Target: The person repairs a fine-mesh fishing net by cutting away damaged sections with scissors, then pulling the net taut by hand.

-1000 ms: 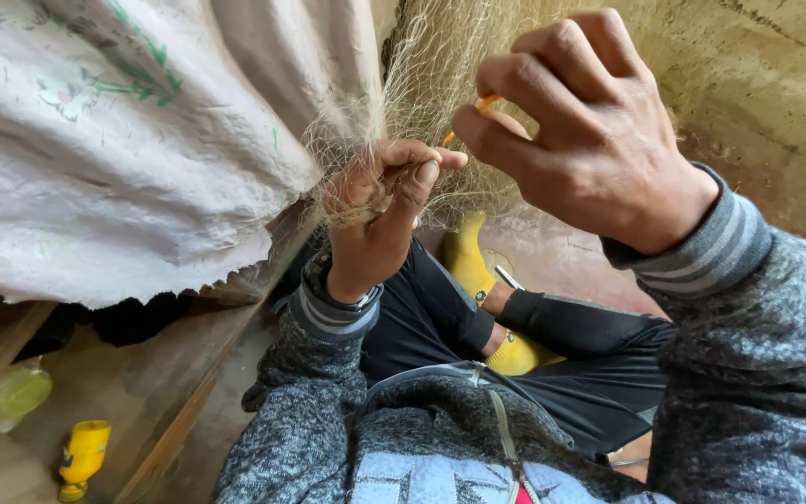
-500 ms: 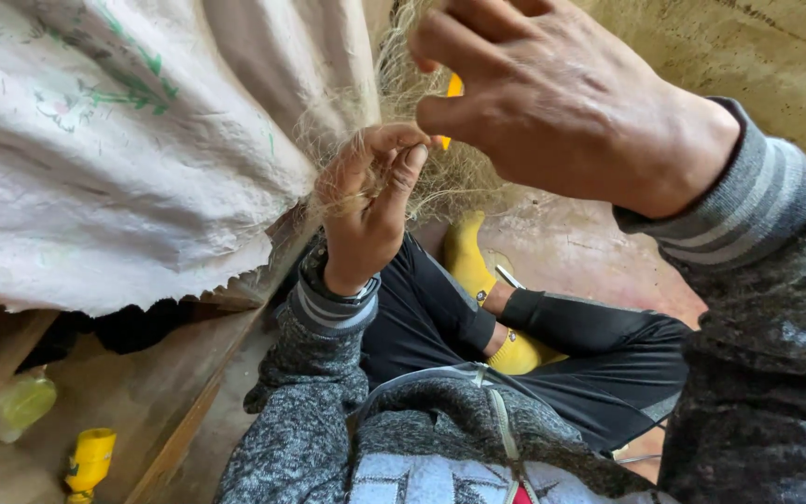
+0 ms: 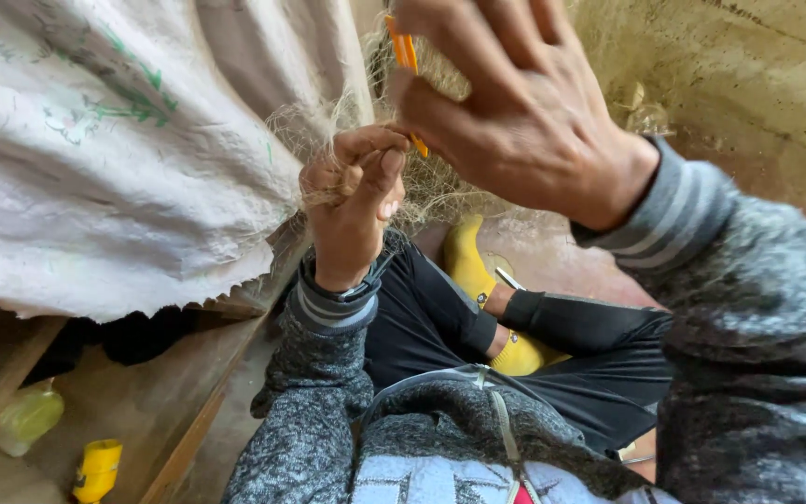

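A fine pale fishing net (image 3: pixel 440 177) hangs in front of me, bunched between both hands. My left hand (image 3: pixel 352 201) is raised with fingers curled, pinching a tuft of the net's threads. My right hand (image 3: pixel 515 112) is close to the camera, above and right of the left hand, and grips a thin orange netting needle (image 3: pixel 403 56) whose tip pokes out below the fingers. Both arms wear grey knit sleeves with striped cuffs.
A white woven sack cloth (image 3: pixel 114 149) hangs at left over a wooden ledge (image 3: pixel 170 411). A pale bottle (image 3: pixel 25 420) and a yellow container (image 3: pixel 97 469) lie lower left. My crossed legs in black trousers and yellow footwear (image 3: pixel 468 261) are below. Earthen ground (image 3: pixel 757 84) lies at right.
My right hand has moved left and nearer the camera, bringing the orange needle down to the left hand. The left hand keeps its pinch on the net threads.
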